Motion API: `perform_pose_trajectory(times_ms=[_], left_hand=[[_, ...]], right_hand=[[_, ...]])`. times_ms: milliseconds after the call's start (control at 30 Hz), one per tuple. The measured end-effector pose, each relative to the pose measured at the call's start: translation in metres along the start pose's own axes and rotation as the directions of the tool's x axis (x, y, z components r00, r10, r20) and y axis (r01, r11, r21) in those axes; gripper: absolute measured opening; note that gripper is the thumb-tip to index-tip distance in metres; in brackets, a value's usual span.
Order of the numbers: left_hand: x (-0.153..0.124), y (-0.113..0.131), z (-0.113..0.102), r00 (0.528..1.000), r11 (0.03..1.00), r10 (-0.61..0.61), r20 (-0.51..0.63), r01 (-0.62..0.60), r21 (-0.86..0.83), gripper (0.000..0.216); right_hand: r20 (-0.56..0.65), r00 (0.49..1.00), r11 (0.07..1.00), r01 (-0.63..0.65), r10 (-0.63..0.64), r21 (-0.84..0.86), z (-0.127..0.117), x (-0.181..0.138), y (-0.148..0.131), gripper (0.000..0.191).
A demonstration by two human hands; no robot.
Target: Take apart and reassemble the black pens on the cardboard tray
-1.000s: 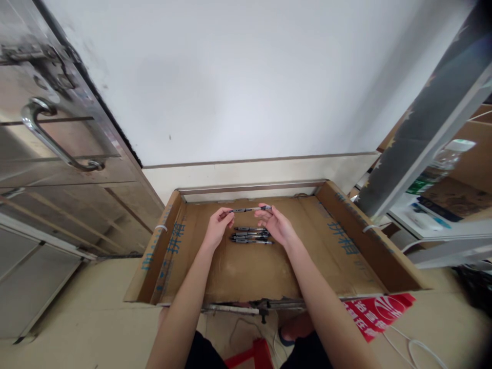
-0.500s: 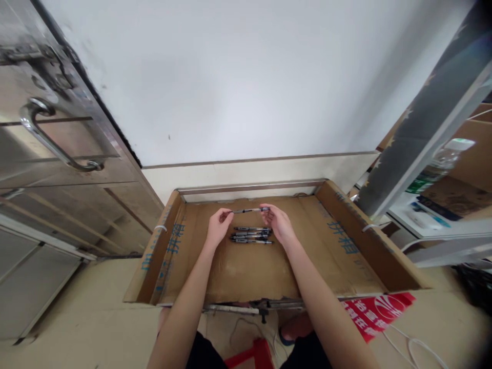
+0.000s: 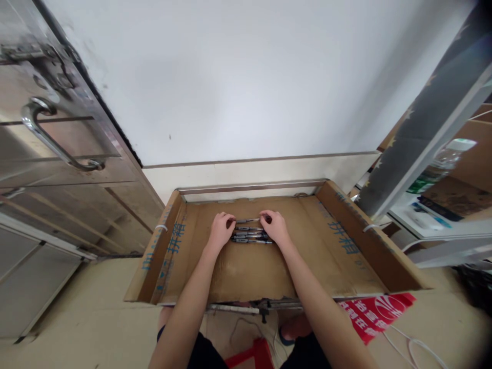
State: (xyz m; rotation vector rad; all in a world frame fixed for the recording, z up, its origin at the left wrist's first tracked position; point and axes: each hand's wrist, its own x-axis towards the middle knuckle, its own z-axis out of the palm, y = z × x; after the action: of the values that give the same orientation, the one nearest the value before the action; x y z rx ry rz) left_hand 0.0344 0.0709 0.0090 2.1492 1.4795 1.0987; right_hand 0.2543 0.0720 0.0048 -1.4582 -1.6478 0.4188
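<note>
A slim dark pen [image 3: 248, 221] lies crosswise between my hands, just beyond a row of similar pens. My left hand [image 3: 223, 227] is closed on its left end, fingers curled. At the other end, my right hand [image 3: 273, 225] pinches it between thumb and fingers. Several black and clear pens [image 3: 250, 236] lie side by side on the cardboard [image 3: 253, 277], nearer to me, their ends close to my two hands. My fingertips partly hide both ends of the held pen.
Cardboard side walls [image 3: 384, 256] with blue printing edge the work surface. A metal door with a handle [image 3: 61, 141] stands at left. On the right, a shelf [image 3: 434, 233] holds a plastic bottle [image 3: 442, 164]. A red printed sheet [image 3: 374, 315] hangs below the front edge.
Both hands have come down and toward me with the pen, from above the cardboard to beside the row. The row of pens stays in place.
</note>
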Motion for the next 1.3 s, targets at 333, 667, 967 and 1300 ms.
perform_pose_trajectory(times_ms=[333, 667, 967, 1300], left_hand=[[0.0, 0.012, -0.003, 0.994, 0.996, 0.062, 0.087, -0.055, -0.074, 0.018], [-0.006, 0.024, -0.008, 0.874, 0.975, 0.213, 0.436, -0.217, -0.039, 0.08], [-0.009, 0.021, -0.003, 0.881, 0.972, 0.209, 0.425, -0.235, 0.008, 0.076], [-0.02, 0.026, -0.005, 0.897, 0.967, 0.173, 0.406, -0.233, 0.105, 0.076]], right_hand=[[0.046, 0.997, 0.996, 0.058, -0.055, -0.066, -0.001, 0.0, -0.003, 0.022], [0.117, 0.988, 0.992, 0.107, -0.099, -0.066, -0.001, -0.002, -0.011, 0.019], [0.151, 0.974, 0.976, 0.186, -0.168, -0.111, 0.003, -0.009, -0.015, 0.021], [0.061, 0.985, 0.971, 0.171, -0.163, -0.166, -0.002, -0.028, -0.015, 0.039]])
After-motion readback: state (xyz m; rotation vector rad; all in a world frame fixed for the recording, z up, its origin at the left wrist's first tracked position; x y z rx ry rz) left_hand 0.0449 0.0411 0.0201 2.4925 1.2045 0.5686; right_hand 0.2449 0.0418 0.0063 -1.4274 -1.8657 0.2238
